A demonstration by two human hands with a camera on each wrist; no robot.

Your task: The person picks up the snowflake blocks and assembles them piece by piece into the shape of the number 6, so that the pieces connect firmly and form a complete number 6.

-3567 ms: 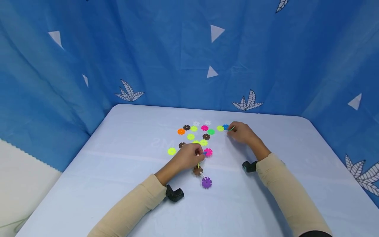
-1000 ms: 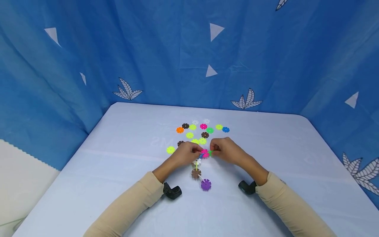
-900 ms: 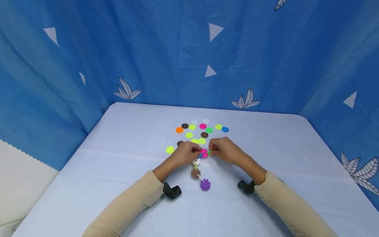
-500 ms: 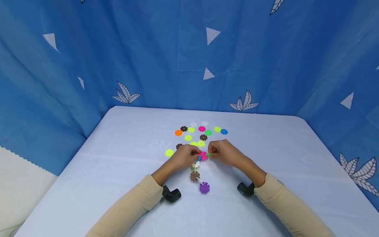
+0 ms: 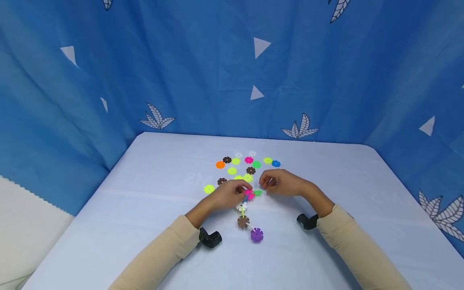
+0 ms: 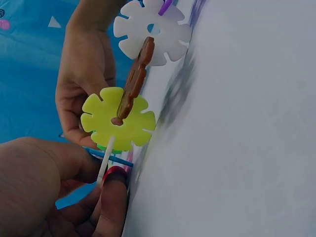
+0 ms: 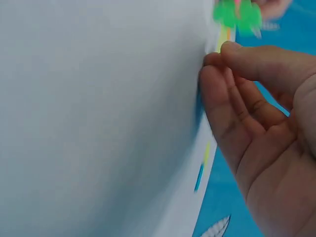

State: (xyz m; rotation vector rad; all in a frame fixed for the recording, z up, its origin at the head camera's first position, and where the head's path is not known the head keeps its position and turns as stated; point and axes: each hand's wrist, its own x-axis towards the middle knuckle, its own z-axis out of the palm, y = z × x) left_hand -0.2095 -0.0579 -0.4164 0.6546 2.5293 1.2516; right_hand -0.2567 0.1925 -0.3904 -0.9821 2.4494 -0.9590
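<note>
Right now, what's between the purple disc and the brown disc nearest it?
A white disc joins the purple disc to that brown disc; it shows in the left wrist view.

Curtained-off workspace: blue leaf-print curtain (image 5: 203,60) behind white table (image 5: 163,169).

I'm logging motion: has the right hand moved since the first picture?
Yes, toward the camera: the right hand, first right of the loose blue disc, now shows below it.
</note>
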